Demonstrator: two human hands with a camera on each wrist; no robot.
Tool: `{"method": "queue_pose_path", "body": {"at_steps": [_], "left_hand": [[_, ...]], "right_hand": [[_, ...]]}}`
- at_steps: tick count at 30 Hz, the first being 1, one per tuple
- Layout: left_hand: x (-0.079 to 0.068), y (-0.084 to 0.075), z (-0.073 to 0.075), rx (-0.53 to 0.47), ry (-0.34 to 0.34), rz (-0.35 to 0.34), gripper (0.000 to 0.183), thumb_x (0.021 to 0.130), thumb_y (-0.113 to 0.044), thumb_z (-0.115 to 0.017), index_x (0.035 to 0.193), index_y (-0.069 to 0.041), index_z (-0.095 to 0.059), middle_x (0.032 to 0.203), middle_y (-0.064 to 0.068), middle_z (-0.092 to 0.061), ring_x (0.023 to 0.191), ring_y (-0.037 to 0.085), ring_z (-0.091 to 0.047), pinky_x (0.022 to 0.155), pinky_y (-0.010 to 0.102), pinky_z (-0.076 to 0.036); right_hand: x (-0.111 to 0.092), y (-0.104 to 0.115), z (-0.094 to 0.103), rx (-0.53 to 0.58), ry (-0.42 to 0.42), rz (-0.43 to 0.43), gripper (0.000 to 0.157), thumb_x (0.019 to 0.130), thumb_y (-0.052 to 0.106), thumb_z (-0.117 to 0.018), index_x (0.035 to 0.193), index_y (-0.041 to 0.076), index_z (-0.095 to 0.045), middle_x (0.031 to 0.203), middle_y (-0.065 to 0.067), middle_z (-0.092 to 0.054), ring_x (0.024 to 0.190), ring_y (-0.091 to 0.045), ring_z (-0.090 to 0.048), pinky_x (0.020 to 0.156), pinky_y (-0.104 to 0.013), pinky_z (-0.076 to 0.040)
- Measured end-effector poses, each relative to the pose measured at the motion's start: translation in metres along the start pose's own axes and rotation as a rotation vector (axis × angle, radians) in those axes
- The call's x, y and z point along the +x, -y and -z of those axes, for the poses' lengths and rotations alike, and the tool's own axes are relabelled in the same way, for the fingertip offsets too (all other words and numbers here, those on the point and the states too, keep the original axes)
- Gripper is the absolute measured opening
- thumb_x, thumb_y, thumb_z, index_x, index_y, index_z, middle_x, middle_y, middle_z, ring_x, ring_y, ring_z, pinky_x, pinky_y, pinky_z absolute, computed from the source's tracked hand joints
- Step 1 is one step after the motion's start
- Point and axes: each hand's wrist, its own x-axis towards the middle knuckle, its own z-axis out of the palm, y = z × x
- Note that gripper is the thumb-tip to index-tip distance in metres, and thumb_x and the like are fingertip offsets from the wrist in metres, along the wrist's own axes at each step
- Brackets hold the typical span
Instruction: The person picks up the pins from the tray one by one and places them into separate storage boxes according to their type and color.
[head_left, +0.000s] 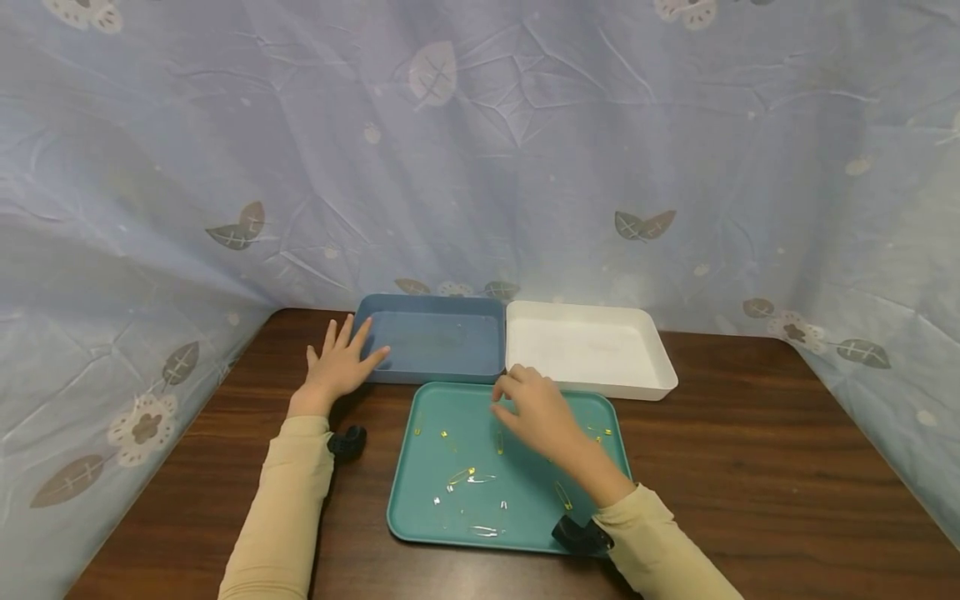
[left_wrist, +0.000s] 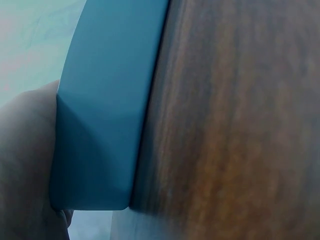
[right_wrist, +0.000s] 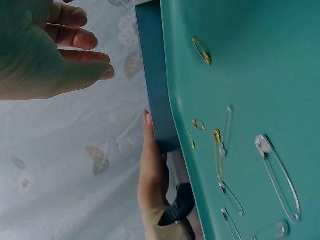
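Note:
My left hand [head_left: 337,367] is at the left end of a blue tray [head_left: 431,377], fingers spread and thumb over its near rim. The left wrist view shows that hand right against the outer wall of the blue tray [left_wrist: 107,105]. Above the far part of a teal tray [head_left: 517,508] hovers my right hand [head_left: 536,408], its fingers loosely bent and nothing between them. Gold safety pins [head_left: 563,497] and silver safety pins [head_left: 483,531] lie scattered on the teal tray. In the right wrist view, a large silver safety pin [right_wrist: 280,177] lies well below the right hand [right_wrist: 55,55].
A white tray [head_left: 592,346] stands right of the blue one, behind the teal tray. Dark wooden table [head_left: 750,467] surrounds them. A patterned cloth [head_left: 480,167] hangs behind and along both sides. Each wrist wears a black camera mount [head_left: 347,443].

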Motion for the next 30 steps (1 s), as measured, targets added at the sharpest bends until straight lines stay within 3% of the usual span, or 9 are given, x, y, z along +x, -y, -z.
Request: {"method": "queue_pose_path", "body": {"at_steps": [8, 20, 30], "left_hand": [[-0.001, -0.001, 0.001, -0.004, 0.004, 0.001, 0.082, 0.095, -0.067, -0.036, 0.158, -0.028, -0.001, 0.165, 0.012, 0.009, 0.150, 0.043, 0.013, 0.107, 0.078, 0.002], [-0.002, -0.004, 0.005, -0.001, -0.004, 0.008, 0.086, 0.093, -0.070, -0.040, 0.158, -0.028, -0.002, 0.165, 0.013, 0.004, 0.150, 0.044, 0.010, 0.107, 0.078, 0.000], [0.001, -0.001, 0.001, -0.036, -0.006, 0.000, 0.087, 0.092, -0.071, -0.039, 0.158, -0.027, -0.002, 0.165, 0.015, 0.004, 0.149, 0.045, 0.010, 0.106, 0.079, 0.000]], "right_hand": [[-0.008, 0.010, -0.009, 0.001, 0.128, 0.064, 0.012, 0.082, 0.022, -0.079, 0.085, 0.016, -0.069, 0.085, 0.003, -0.058, 0.079, -0.011, -0.056, 0.069, -0.027, -0.047], [-0.012, 0.009, -0.012, 0.128, 0.461, 0.164, 0.015, 0.081, 0.023, -0.079, 0.076, 0.019, -0.065, 0.084, 0.006, -0.056, 0.082, -0.005, -0.051, 0.075, -0.022, -0.048], [-0.014, 0.008, -0.013, 0.156, 0.577, 0.158, 0.013, 0.082, 0.019, -0.077, 0.076, 0.018, -0.065, 0.081, 0.009, -0.052, 0.079, -0.003, -0.046, 0.074, -0.019, -0.045]]}}
